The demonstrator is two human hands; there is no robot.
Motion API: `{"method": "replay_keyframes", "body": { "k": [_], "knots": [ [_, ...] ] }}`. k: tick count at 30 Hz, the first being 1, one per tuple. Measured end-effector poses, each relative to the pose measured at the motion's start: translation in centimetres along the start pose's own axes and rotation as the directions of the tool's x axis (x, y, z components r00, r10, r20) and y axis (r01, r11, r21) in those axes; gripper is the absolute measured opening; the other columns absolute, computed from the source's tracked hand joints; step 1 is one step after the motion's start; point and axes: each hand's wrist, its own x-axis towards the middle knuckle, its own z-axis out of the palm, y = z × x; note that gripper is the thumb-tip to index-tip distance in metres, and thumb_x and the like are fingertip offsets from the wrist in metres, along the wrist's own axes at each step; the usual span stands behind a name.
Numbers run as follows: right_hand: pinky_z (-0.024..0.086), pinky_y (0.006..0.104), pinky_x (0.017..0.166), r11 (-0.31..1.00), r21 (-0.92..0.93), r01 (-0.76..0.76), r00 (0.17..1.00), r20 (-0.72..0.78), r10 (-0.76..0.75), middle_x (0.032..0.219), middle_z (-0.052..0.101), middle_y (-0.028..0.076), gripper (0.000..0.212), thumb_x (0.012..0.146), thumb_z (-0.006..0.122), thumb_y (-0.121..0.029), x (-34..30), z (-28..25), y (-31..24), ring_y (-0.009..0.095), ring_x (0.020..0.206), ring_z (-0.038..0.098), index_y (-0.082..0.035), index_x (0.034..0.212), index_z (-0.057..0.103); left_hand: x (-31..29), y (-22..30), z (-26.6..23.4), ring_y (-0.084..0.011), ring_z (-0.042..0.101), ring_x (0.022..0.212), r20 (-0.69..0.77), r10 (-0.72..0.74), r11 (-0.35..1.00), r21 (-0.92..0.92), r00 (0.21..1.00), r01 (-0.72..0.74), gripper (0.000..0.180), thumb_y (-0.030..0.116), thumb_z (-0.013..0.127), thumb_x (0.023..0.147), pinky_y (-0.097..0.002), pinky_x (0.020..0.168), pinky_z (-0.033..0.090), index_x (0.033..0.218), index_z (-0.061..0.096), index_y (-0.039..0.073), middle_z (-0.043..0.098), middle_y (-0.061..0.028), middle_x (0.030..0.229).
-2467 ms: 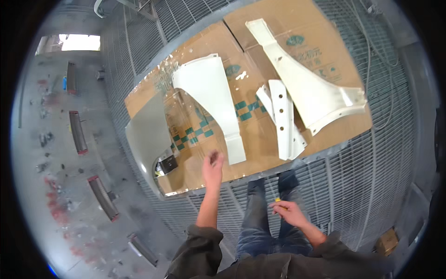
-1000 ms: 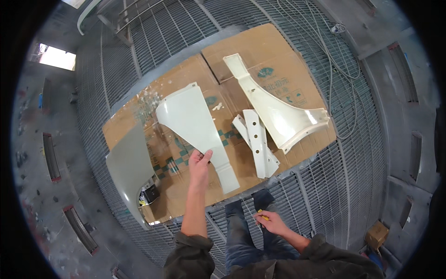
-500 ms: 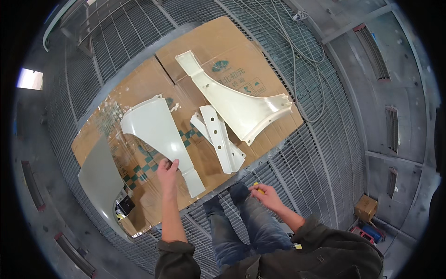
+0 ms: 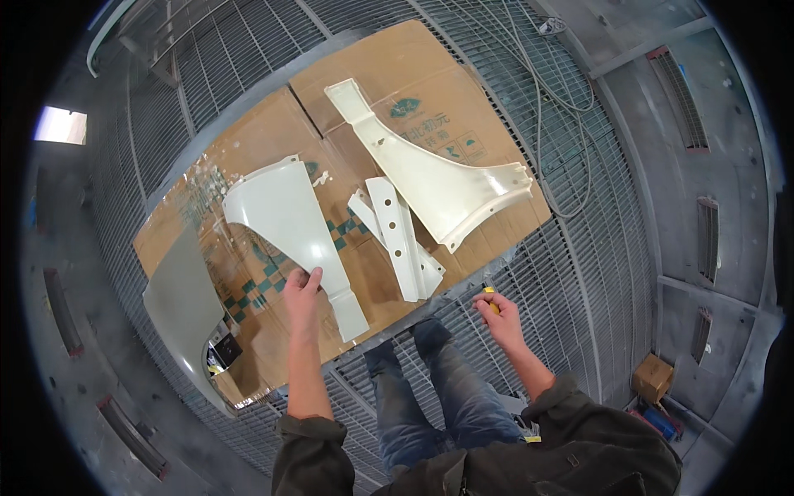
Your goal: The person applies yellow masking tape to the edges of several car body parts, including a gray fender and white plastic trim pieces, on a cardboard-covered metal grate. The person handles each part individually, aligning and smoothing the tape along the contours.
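Note:
A pale grey car fender panel [image 4: 289, 207] lies on flattened cardboard [image 4: 252, 136]. My left hand [image 4: 303, 293] is closed on its curved inner edge, thumb on top and fingers hidden underneath. Off the cardboard's near edge, my right hand [image 4: 501, 322] grips a small yellow tool with a dark tip [image 4: 491, 302], too small to name exactly. Just right of the held panel, several narrow white strips with round holes [image 4: 395, 236] lie crossed over each other. A cream fender [image 4: 413, 161] rests beyond them.
A darker grey fender [image 4: 178, 285] lies at the cardboard's left edge, beside a small dark box [image 4: 223, 350]. Underfoot is metal grating [image 4: 571, 281]. Pale hoses [image 4: 538, 107] trail along the far right; a brown carton [image 4: 652, 378] stands by the right wall.
My right hand has moved up and to the right with the yellow tool, showing its dark tip. My left hand stays on the pale grey fender. The view has shifted slightly.

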Motion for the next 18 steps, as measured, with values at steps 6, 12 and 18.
{"method": "replay_keyframes", "body": {
  "k": [6,12,18],
  "knots": [
    [0.049,0.0281,0.062,0.911,-0.31,0.27,0.958,-0.009,-0.287,0.089,0.066,0.005,0.019,0.091,0.072,-0.014,-0.6,2.5,-1.6,0.011,0.071,0.061,-0.004,0.107,0.071,-1.4,-0.2,1.3,-0.0118,0.064,0.09,-0.073,-0.011,1.0,-0.022,0.997,0.01,0.023,0.005,0.07,0.093,-0.0269,0.082,0.049,0.112,0.063,-0.005,0.071,-0.0055,0.101],
    [0.053,0.0358,0.07,0.774,-0.497,0.393,0.91,0.089,-0.405,0.103,0.059,0.01,0.044,0.084,0.078,-0.023,0.1,7.8,-5.7,0.022,0.078,0.064,-0.009,0.123,0.062,-3.1,-2.3,1.2,-0.0142,0.066,0.095,-0.065,-0.001,1.0,-0.023,0.998,-0.001,0.028,0.003,0.072,0.091,-0.0279,0.086,0.051,0.116,0.062,-0.006,0.072,-0.0077,0.104],
    [0.053,0.0497,0.085,0.63,-0.704,0.328,0.932,0.135,-0.336,0.13,0.047,0.02,0.081,0.079,0.081,-0.037,1.5,12.0,-7.7,0.04,0.113,0.056,-0.011,0.145,0.041,-6.1,-5.7,1.1,-0.0143,0.067,0.093,-0.059,0.016,0.999,0.032,0.998,-0.014,0.032,0.004,0.075,0.088,-0.0288,0.083,0.052,0.116,0.062,-0.005,0.072,-0.0086,0.103]
  ]
}}
